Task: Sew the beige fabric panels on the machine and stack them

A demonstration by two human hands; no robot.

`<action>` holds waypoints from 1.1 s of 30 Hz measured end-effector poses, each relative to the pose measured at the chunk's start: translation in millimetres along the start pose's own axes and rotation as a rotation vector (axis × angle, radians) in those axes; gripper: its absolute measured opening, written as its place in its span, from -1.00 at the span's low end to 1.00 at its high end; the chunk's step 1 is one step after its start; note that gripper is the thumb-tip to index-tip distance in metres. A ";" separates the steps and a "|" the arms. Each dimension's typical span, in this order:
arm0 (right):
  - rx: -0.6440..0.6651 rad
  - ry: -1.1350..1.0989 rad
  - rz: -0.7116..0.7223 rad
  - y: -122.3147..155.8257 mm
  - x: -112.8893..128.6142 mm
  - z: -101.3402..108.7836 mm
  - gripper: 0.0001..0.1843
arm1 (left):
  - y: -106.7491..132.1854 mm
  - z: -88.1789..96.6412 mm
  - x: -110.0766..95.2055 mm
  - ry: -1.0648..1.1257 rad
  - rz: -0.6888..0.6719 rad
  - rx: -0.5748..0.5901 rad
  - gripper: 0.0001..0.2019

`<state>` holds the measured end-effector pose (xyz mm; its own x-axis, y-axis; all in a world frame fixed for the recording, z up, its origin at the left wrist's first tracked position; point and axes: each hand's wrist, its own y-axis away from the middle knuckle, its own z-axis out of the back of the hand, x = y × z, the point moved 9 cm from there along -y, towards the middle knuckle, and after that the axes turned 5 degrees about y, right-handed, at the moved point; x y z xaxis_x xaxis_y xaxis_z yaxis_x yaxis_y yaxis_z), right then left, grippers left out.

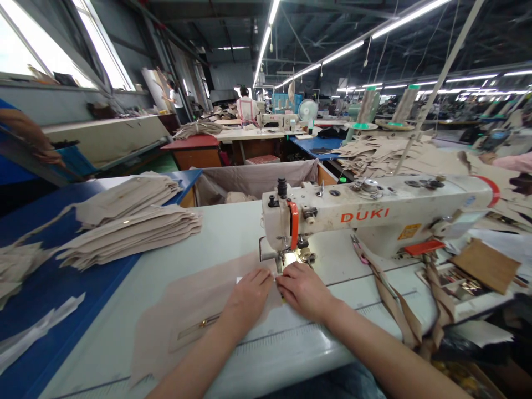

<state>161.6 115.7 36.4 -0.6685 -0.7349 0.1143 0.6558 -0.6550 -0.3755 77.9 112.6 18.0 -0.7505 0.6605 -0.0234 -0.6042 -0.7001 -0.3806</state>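
A beige fabric piece point(199, 288) lies flat on the sewing machine's pale table, with a zippered slot point(199, 324) sewn into it. Its right edge reaches the lit needle area of the white sewing machine point(369, 213). My left hand point(251, 293) bears on the fabric with fingers together, its tips pinching the edge just before the presser foot. A small white patch point(239, 280) shows beside it. Close by on the right, my right hand point(305, 291) has its fingers bent and pressed together at the same edge. The exact spot under the fingertips is hidden.
Stacked beige pieces point(137, 233) lie on the blue table point(103, 282) at left. Thread snips point(359, 249) and hanging fabric strips point(390, 299) are right of the needle. A cloth-lined bin point(257, 177) stands behind the table. At far left is another person's arm point(33, 136).
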 end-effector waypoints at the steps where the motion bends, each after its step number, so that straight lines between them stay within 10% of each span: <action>1: 0.002 0.003 -0.001 -0.2 0.5 -0.1 -0.91 | 1.6 -2.0 0.0 -0.012 0.004 0.012 -0.69; 33: 0.020 0.101 -0.107 -7.5 -26.4 -0.5 -0.79 | -17.2 -13.3 5.9 0.045 -0.044 0.036 -0.60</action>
<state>174.1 140.2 35.7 -0.7665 -0.6395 0.0590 0.5847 -0.7329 -0.3478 87.5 132.1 12.2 -0.7108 0.7017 -0.0488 -0.6461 -0.6787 -0.3491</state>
